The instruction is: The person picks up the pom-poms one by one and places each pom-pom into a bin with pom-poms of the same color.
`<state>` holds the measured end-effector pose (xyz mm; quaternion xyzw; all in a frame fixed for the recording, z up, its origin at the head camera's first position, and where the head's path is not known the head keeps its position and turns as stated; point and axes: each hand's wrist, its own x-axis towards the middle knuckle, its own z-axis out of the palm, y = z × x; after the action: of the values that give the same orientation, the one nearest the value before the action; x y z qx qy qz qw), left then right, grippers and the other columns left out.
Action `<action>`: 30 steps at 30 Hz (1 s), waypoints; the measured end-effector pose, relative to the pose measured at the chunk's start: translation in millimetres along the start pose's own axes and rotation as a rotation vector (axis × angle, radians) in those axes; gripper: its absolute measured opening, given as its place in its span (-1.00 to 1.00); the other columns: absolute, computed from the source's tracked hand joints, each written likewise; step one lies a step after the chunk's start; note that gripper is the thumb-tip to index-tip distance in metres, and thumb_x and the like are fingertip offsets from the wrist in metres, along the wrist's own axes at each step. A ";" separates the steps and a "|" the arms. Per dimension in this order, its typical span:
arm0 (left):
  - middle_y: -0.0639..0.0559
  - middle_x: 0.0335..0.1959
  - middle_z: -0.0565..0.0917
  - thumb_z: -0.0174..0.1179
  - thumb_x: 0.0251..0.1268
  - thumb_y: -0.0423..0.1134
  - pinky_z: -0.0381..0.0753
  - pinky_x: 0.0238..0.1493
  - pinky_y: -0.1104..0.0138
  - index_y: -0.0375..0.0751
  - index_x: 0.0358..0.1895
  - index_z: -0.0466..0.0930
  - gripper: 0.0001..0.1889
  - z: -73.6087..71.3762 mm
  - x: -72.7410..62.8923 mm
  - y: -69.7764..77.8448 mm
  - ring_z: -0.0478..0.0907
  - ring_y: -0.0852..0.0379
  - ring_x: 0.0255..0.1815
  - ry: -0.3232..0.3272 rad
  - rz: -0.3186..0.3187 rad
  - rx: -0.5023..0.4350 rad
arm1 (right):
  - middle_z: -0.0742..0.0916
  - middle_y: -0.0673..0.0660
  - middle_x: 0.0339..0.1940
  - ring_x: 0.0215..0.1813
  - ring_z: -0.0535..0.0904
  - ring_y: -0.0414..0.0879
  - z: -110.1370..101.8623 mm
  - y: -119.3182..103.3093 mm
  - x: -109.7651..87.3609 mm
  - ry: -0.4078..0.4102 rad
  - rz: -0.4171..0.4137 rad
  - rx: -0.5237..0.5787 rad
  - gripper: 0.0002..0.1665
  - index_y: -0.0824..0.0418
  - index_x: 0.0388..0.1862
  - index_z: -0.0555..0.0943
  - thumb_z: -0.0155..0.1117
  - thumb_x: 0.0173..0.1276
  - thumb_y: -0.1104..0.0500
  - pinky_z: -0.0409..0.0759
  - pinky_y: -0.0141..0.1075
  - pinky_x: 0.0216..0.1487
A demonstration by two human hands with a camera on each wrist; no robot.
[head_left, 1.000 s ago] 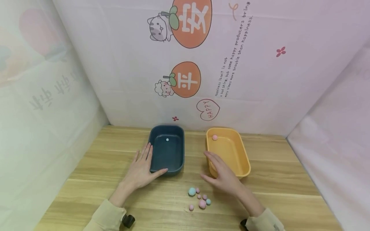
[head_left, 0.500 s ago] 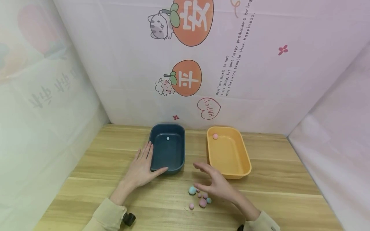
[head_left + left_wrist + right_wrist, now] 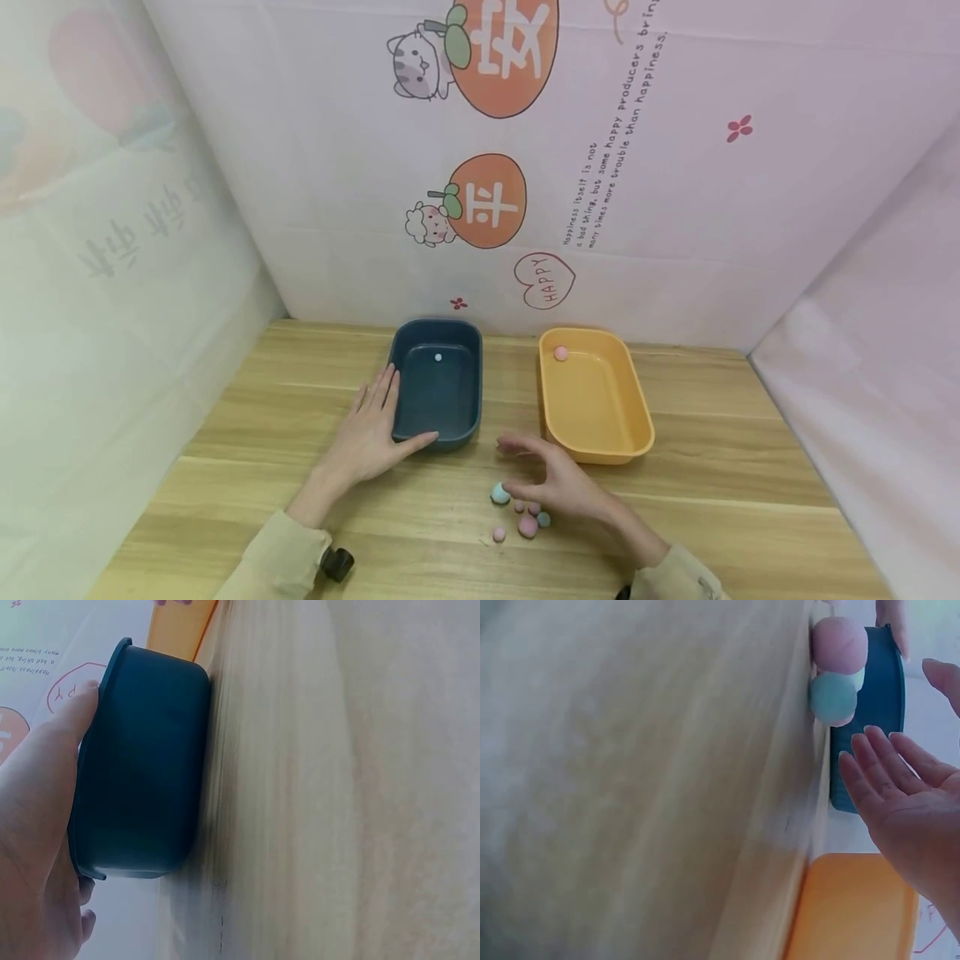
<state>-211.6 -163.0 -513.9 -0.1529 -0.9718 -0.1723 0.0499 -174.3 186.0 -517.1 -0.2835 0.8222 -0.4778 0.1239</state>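
Note:
My left hand [image 3: 367, 437] rests against the left side and near corner of a dark blue basin [image 3: 438, 408], fingers and thumb spread along its rim. In the left wrist view, the thumb lies on the basin's rim [image 3: 112, 667]. Fingers extended and thumb apart, my right hand [image 3: 558, 479] hovers beside a group of small balls, with nothing in its grasp. Its thumb overlaps a light blue ball [image 3: 498, 495] in the head view. Near it lie a larger pink ball [image 3: 527, 526], a smaller blue ball [image 3: 543, 520] and several small pink ones.
Right of the blue basin stands a yellow basin [image 3: 600, 408] with a pink ball [image 3: 561, 353] in its far left corner. A tiny pale ball [image 3: 438, 357] lies in the blue basin. Printed white cloth [image 3: 337, 208] closes off the back of the wooden table [image 3: 720, 467].
My right hand has moved left and toward me, from the yellow basin's near left side to the balls. My left hand has stayed on the blue basin.

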 end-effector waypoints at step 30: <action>-0.28 0.87 -0.10 0.11 0.36 0.67 0.09 0.83 -0.22 -0.41 0.78 -0.10 0.35 1.0 5.4 -5.5 -0.07 -0.25 0.89 -0.002 0.019 -0.021 | 0.79 0.14 0.19 0.27 0.68 -0.02 7.9 22.8 4.7 -0.056 -0.176 -0.105 -0.53 0.20 0.24 0.68 0.60 0.45 0.10 0.65 -0.30 0.38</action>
<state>-218.4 -166.0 -515.8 -0.1627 -0.9686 -0.1817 0.0488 -182.3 186.4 -540.4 -0.3742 0.8141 -0.4350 0.0894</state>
